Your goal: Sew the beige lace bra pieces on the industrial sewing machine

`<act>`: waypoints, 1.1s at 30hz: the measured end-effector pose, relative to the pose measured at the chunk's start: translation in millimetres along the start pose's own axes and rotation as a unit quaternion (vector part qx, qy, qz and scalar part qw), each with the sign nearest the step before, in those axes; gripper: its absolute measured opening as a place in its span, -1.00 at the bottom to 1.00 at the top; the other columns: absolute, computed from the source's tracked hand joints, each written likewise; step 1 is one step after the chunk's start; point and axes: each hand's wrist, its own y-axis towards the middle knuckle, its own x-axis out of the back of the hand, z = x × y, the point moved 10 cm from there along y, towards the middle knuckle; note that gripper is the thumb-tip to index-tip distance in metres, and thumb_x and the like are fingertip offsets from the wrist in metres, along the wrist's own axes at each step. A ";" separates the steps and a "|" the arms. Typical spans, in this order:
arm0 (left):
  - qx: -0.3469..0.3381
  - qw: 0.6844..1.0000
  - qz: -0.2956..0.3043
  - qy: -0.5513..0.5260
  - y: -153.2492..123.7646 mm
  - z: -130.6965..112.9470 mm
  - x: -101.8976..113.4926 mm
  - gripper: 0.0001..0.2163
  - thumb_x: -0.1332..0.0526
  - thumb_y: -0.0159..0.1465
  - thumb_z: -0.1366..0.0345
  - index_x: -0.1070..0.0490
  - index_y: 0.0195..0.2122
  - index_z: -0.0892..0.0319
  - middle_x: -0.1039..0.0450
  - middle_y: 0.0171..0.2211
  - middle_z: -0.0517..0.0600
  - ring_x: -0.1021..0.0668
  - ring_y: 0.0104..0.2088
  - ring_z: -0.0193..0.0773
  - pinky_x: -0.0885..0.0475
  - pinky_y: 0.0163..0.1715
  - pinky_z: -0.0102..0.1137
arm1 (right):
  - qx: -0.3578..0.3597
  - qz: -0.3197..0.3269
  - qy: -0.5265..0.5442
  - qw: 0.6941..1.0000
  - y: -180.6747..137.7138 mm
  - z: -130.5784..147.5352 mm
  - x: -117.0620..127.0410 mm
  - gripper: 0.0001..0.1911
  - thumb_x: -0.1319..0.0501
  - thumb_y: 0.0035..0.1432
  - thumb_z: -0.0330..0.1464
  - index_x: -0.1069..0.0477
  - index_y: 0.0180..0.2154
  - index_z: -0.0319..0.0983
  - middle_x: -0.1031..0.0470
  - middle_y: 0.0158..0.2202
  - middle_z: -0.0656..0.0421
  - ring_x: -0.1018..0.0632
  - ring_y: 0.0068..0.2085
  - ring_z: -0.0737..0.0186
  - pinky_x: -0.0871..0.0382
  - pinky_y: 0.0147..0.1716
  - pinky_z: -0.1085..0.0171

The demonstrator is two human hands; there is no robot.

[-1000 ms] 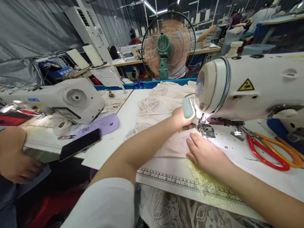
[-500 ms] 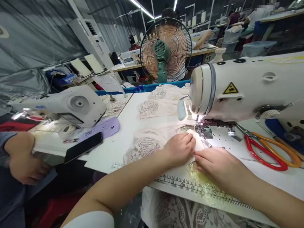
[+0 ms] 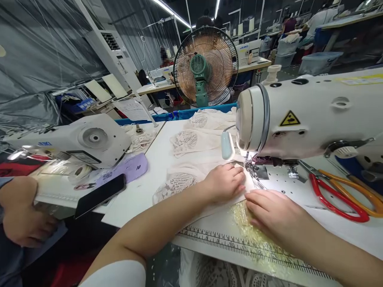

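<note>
My left hand (image 3: 225, 182) lies curled on a pale cream lace-trimmed fabric piece (image 3: 182, 183), its fingers bent and pressing the cloth just left of the presser foot (image 3: 254, 169). My right hand (image 3: 269, 213) rests flat beside it, fingers stretched towards the fabric's edge in front of the needle. Both hands sit under the head of a white sewing machine (image 3: 311, 115), on the white table (image 3: 143, 199) with its printed ruler (image 3: 239, 243).
Red and orange scissors (image 3: 341, 191) lie right of the needle. More lace pieces (image 3: 197, 135) are stacked behind. A black phone (image 3: 100, 195) and purple card sit left, by a second machine (image 3: 77, 139). Another person's hand (image 3: 24, 223) is at far left. A fan (image 3: 205, 65) stands behind.
My left hand came back from behind the presser foot to the front, dragging the fabric with it. My right hand slid back towards me; now both press the cloth before the needle.
</note>
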 end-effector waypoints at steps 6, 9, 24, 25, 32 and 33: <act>0.015 0.999 -0.034 -0.031 -0.7 2.8 -1.3 -0.66 -0.04 0.31 0.17 -0.36 -0.03 0.31 -0.37 0.05 0.16 -0.40 0.06 -0.10 -0.33 0.08 -0.20 | 0.017 0.020 -0.014 1.000 1.8 5.0 0.4 -0.84 -0.01 0.17 -0.43 -0.34 -0.38 -0.23 -0.39 -0.39 0.12 -0.43 -0.36 0.17 -0.30 -0.37 0.19; 0.032 0.999 -0.030 -0.032 -0.8 1.2 -4.5 -0.65 -0.03 0.31 0.16 -0.37 -0.04 0.31 -0.38 0.04 0.17 -0.41 0.05 -0.09 -0.34 0.06 -0.19 | 0.012 0.016 -0.011 1.000 0.6 4.5 0.8 -0.81 0.01 0.19 -0.41 -0.33 -0.40 -0.22 -0.37 -0.41 0.11 -0.42 -0.37 0.16 -0.30 -0.38 0.17; 0.035 0.999 -0.017 -0.007 5.0 -3.3 -4.2 -0.61 -0.06 0.29 0.11 -0.36 -0.02 0.31 -0.40 0.01 0.16 -0.43 0.00 -0.04 -0.38 -0.02 -0.19 | 0.016 -0.013 -0.018 1.000 -2.5 3.1 4.4 -0.86 -0.01 0.15 -0.42 -0.30 -0.41 -0.23 -0.32 -0.45 0.15 -0.40 -0.42 0.17 -0.27 -0.41 0.16; 0.029 0.999 -0.018 -0.007 4.6 -3.8 -3.9 -0.62 -0.06 0.29 0.12 -0.36 -0.02 0.31 -0.40 0.01 0.15 -0.43 0.00 -0.05 -0.37 -0.02 -0.19 | 0.015 -0.013 -0.019 1.000 -2.7 3.1 3.7 -0.85 0.00 0.15 -0.42 -0.30 -0.42 -0.23 -0.31 -0.45 0.16 -0.40 -0.42 0.17 -0.27 -0.42 0.17; 0.022 1.000 -0.010 -0.006 4.1 -4.6 -4.2 -0.64 -0.07 0.28 0.13 -0.36 -0.05 0.30 -0.40 -0.03 0.14 -0.44 -0.05 -0.07 -0.39 -0.07 -0.21 | 0.010 -0.009 -0.026 1.000 -4.1 1.6 0.0 -0.83 0.01 0.18 -0.39 -0.30 -0.41 -0.22 -0.32 -0.45 0.15 -0.39 -0.41 0.17 -0.24 -0.37 0.16; 0.020 1.000 -0.008 -0.006 4.5 -5.1 -4.3 -0.65 -0.06 0.28 0.13 -0.36 -0.06 0.30 -0.41 -0.04 0.14 -0.44 -0.06 -0.07 -0.39 -0.07 -0.21 | 0.010 -0.009 -0.025 1.000 -4.1 1.6 0.1 -0.83 0.01 0.18 -0.39 -0.29 -0.42 -0.22 -0.32 -0.46 0.15 -0.39 -0.42 0.17 -0.23 -0.38 0.16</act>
